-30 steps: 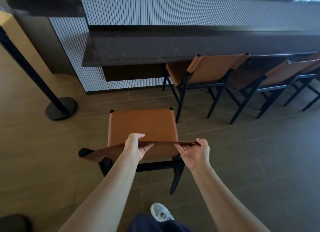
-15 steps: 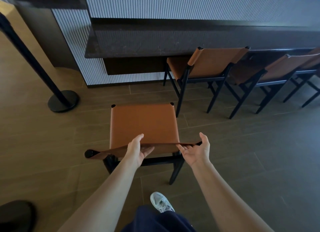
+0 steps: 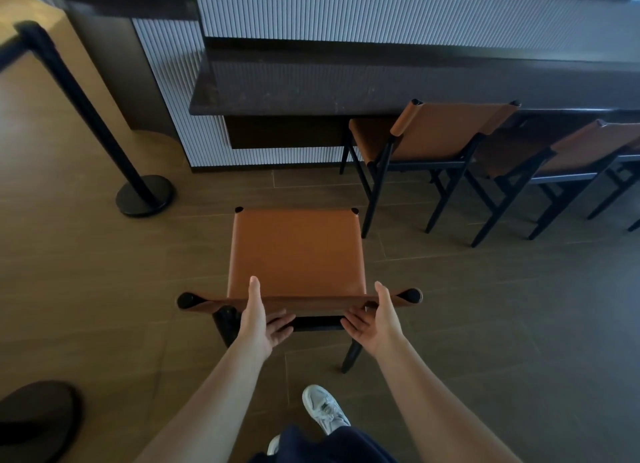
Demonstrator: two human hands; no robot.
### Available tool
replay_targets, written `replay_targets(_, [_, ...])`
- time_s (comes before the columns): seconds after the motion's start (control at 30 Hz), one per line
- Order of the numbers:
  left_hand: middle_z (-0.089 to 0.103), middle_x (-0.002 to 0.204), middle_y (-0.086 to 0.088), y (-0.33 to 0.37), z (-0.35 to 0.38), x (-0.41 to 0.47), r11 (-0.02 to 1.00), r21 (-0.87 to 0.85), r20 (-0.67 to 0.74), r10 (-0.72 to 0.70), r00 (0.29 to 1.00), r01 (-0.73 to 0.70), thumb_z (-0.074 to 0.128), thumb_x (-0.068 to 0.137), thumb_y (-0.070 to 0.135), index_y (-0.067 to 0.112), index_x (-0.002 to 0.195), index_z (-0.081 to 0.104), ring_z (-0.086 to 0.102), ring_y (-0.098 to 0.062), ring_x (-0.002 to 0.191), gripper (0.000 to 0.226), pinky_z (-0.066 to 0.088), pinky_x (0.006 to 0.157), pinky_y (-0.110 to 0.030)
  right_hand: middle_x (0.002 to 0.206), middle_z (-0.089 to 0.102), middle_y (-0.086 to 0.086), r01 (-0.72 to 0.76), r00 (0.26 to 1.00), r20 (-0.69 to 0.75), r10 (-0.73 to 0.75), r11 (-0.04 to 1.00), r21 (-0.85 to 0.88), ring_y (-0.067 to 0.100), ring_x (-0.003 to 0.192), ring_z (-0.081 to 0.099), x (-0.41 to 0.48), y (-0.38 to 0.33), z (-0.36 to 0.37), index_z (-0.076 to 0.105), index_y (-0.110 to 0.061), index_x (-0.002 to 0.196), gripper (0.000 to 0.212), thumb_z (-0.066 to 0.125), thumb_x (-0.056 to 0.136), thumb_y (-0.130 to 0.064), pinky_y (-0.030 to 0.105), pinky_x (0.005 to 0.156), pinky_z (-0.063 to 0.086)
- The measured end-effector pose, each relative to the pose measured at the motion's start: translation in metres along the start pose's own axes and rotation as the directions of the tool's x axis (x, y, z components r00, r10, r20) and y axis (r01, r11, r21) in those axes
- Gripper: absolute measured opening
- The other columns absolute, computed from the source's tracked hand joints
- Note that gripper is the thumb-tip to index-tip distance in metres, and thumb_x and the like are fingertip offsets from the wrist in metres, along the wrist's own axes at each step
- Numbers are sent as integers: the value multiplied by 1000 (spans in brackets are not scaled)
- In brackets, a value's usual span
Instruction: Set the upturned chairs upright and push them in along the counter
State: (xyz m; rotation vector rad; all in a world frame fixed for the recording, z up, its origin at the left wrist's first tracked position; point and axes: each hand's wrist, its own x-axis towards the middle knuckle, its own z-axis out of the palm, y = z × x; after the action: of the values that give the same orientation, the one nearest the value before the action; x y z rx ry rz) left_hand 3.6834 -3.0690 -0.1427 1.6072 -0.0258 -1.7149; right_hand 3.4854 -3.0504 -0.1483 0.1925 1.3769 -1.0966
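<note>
In the head view, the left hand (image 3: 258,320) and right hand (image 3: 375,320) each clasp the backrest of the upright tan chair (image 3: 298,251), thumbs in front, fingers behind, the counter (image 3: 311,92) standing apart at twelve o'clock

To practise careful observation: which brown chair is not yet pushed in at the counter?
The near chair, its backrest held by the left hand and right hand, stands on open floor; the second chair and third chair sit at the counter.
</note>
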Motion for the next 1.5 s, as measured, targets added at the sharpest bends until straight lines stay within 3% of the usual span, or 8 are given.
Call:
replay_targets(0.4, [43,134,-24,30,-9,27,977,-211,-49,-48,998,37,60,91,9,14,130,45,52,-40,118,43,56,76,-50,108,60,25,-31,998,-52,28,998,-47,38,101,63,19,-13,35,46,-10,124,34,62,94,-16,52,88,54])
replay_targets(0.53, [49,127,-22,37,-3,32,979,-203,-64,-22,998,9,55,90,-1,10,133,45,54,-41,113,46,57,77,-49,110,58,27,-63,994,-88,62,998,-12,43,105,61,24,-20,43,44,-3,132,38,54,95,0,54,80,55])
replay_targets(0.73, [55,118,-24,56,14,30,974,-225,-45,17,999,-26,62,87,1,6,132,47,64,-37,89,47,59,73,-45,110,58,27,-121,990,-79,119,993,-16,42,99,61,30,-51,63,45,-3,131,38,58,97,-10,56,81,55])
replay_targets(0.87, [53,122,-23,95,34,27,981,-192,0,28,1000,-28,69,84,4,6,134,46,63,-43,99,56,60,57,-41,120,55,27,-69,997,-47,67,996,-49,43,91,59,32,-79,91,44,-2,135,40,54,97,-7,55,72,53])
replay_targets(1.13, [38,138,-32,150,64,39,993,-115,75,38,996,-29,62,89,1,4,144,34,63,-44,83,61,58,77,-42,133,45,34,-14,999,-33,10,993,-117,53,122,48,31,-120,137,42,8,133,38,45,95,6,54,87,53])
replay_targets(1.23, [39,138,-31,163,74,42,994,-106,80,37,996,-28,59,91,0,2,140,37,63,-46,97,54,56,85,-44,140,37,37,-12,1000,-20,10,993,-115,52,128,44,37,-131,148,38,11,136,41,41,96,6,52,88,54])
replay_targets(1.43, [47,113,-31,186,87,50,995,-79,100,63,993,-55,58,89,-3,1,124,44,64,-47,96,37,56,85,-46,143,34,38,26,1000,-4,-26,990,-138,54,122,48,50,-147,166,36,10,139,46,41,93,7,48,49,56])
replay_targets(1.5, [49,104,-30,193,92,51,995,-78,101,71,992,-63,56,90,-4,-1,115,46,63,-47,99,27,56,87,-45,143,34,38,43,999,-1,-44,989,-143,54,122,48,52,-151,170,36,9,139,47,41,93,8,49,49,56])
